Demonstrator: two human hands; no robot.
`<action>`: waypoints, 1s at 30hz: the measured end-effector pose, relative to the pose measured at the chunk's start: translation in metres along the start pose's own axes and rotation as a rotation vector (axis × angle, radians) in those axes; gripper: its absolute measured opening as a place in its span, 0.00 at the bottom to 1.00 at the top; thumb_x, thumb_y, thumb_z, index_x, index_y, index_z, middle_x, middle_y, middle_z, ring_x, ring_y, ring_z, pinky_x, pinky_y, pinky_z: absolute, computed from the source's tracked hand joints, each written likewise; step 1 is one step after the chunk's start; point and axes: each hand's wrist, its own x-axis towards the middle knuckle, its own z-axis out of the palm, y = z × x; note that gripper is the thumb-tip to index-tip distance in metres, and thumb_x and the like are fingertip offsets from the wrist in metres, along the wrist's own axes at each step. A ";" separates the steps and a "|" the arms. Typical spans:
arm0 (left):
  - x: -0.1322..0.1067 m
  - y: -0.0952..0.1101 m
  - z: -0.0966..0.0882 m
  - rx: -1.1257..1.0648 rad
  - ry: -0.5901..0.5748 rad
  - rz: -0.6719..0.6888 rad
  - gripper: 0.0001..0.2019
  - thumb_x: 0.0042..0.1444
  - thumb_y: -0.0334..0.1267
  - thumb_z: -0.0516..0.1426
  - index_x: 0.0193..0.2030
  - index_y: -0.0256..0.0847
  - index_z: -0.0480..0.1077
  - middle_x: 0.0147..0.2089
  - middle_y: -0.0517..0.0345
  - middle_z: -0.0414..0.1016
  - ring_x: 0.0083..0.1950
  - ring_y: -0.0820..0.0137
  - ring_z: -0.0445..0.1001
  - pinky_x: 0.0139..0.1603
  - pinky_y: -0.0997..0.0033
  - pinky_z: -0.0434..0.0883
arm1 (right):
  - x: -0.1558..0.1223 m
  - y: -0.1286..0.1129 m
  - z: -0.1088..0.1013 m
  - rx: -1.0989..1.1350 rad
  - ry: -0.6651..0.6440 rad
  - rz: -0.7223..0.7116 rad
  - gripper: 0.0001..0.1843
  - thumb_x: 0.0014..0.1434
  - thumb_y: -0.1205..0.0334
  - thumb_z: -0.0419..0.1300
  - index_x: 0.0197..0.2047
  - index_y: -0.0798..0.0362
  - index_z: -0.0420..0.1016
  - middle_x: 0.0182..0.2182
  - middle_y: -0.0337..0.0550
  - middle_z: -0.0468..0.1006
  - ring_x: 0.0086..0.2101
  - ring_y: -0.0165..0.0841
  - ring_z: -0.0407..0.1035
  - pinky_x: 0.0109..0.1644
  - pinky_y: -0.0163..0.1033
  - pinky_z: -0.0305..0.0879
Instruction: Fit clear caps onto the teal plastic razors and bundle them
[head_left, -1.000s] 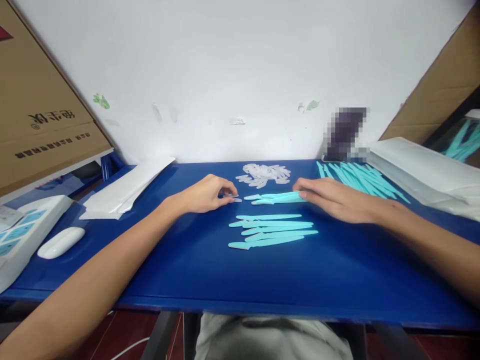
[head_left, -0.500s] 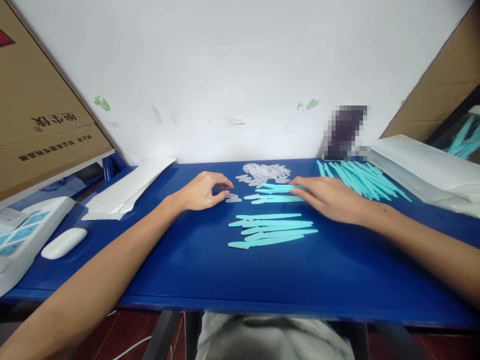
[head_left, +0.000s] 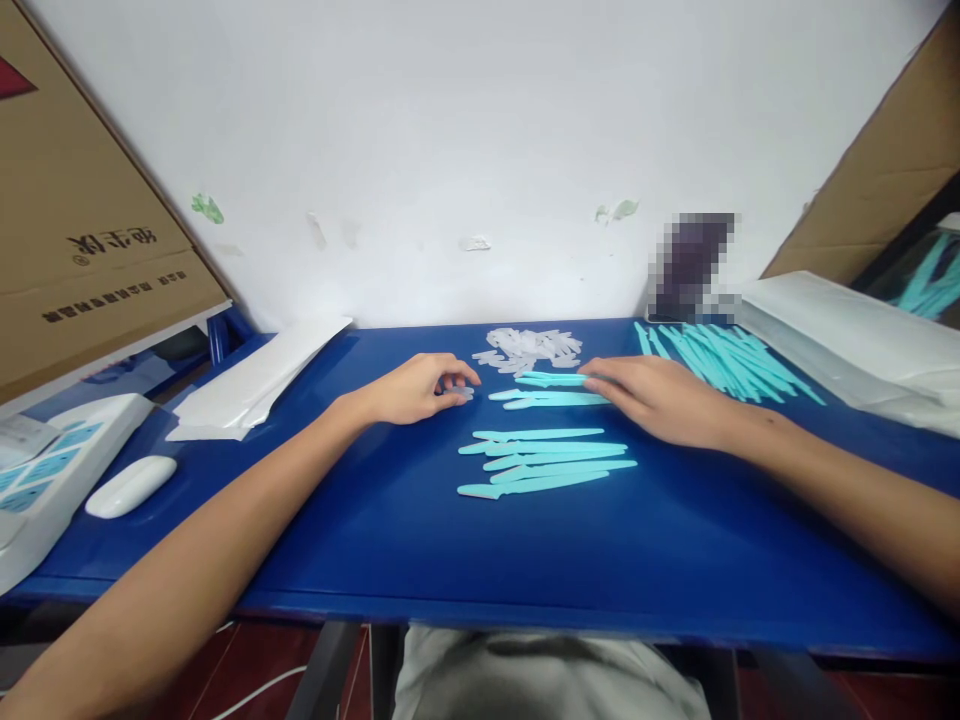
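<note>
My right hand [head_left: 652, 398] pinches the handle end of a turquoise eyebrow razor [head_left: 551, 379], its blade end pointing left. More turquoise razors [head_left: 555, 399] lie just below, reaching under the fingers. My left hand [head_left: 420, 388] is low over the table with fingers curled and thumb apart from them, around a few clear blade covers [head_left: 466, 392], partly hidden by the fingers. Between the hands and farther back is a heap of translucent blade covers [head_left: 529, 346]. Nearer me, several razors [head_left: 555, 462] lie in a loose row, blade ends left.
A large pile of turquoise razors [head_left: 727, 360] lies at the back right, beside white plastic packaging [head_left: 855, 335]. At left are flat white bags [head_left: 255, 385], a white computer mouse [head_left: 131, 487] and a white device [head_left: 71, 470]. Cardboard boxes [head_left: 82, 180] flank the blue table [head_left: 570, 560].
My left hand has shifted slightly right and down, its fingers now over the few clear covers. My right hand stays almost in place with the razor.
</note>
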 end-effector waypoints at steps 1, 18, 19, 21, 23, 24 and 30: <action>0.000 0.000 -0.001 -0.010 -0.011 -0.001 0.17 0.62 0.44 0.58 0.55 0.42 0.74 0.49 0.52 0.76 0.45 0.67 0.73 0.44 0.70 0.69 | 0.000 0.000 0.000 -0.001 0.002 -0.002 0.25 0.72 0.48 0.40 0.53 0.49 0.74 0.50 0.48 0.80 0.47 0.45 0.75 0.48 0.48 0.67; -0.002 0.008 -0.007 -0.038 -0.037 -0.048 0.16 0.62 0.45 0.56 0.51 0.39 0.73 0.37 0.54 0.76 0.35 0.69 0.73 0.35 0.72 0.68 | -0.001 0.001 -0.002 0.002 0.007 -0.028 0.25 0.72 0.48 0.41 0.52 0.49 0.75 0.51 0.48 0.80 0.47 0.46 0.75 0.47 0.47 0.66; -0.003 0.008 -0.007 -0.022 -0.036 -0.034 0.16 0.63 0.45 0.55 0.51 0.39 0.73 0.37 0.54 0.76 0.35 0.69 0.73 0.35 0.72 0.67 | -0.001 0.000 -0.002 0.003 0.007 -0.027 0.24 0.72 0.48 0.41 0.51 0.49 0.75 0.50 0.48 0.80 0.47 0.45 0.75 0.46 0.47 0.66; -0.003 0.009 -0.006 0.010 -0.034 -0.013 0.16 0.65 0.44 0.52 0.53 0.38 0.71 0.37 0.53 0.75 0.35 0.69 0.72 0.36 0.72 0.67 | -0.001 -0.001 -0.002 0.008 0.008 -0.028 0.24 0.72 0.48 0.41 0.51 0.49 0.75 0.49 0.48 0.80 0.46 0.45 0.75 0.45 0.46 0.65; -0.003 0.009 -0.006 0.023 -0.032 -0.007 0.17 0.66 0.43 0.51 0.56 0.38 0.70 0.38 0.53 0.75 0.35 0.69 0.72 0.37 0.71 0.67 | -0.001 -0.002 -0.003 0.015 0.011 -0.023 0.23 0.72 0.49 0.41 0.50 0.50 0.74 0.46 0.49 0.81 0.44 0.44 0.75 0.43 0.45 0.64; -0.003 0.008 -0.006 0.019 -0.026 -0.011 0.18 0.66 0.43 0.50 0.57 0.38 0.70 0.38 0.53 0.75 0.35 0.69 0.72 0.38 0.71 0.67 | -0.001 -0.003 -0.004 0.021 0.018 -0.017 0.23 0.72 0.49 0.41 0.48 0.51 0.73 0.43 0.49 0.81 0.41 0.44 0.74 0.41 0.45 0.64; 0.000 0.006 -0.007 -0.162 0.112 -0.129 0.22 0.63 0.45 0.56 0.60 0.37 0.72 0.41 0.52 0.77 0.38 0.67 0.74 0.40 0.68 0.70 | -0.001 -0.009 -0.008 0.254 0.148 0.071 0.20 0.72 0.50 0.41 0.35 0.50 0.65 0.28 0.42 0.73 0.29 0.35 0.68 0.36 0.41 0.60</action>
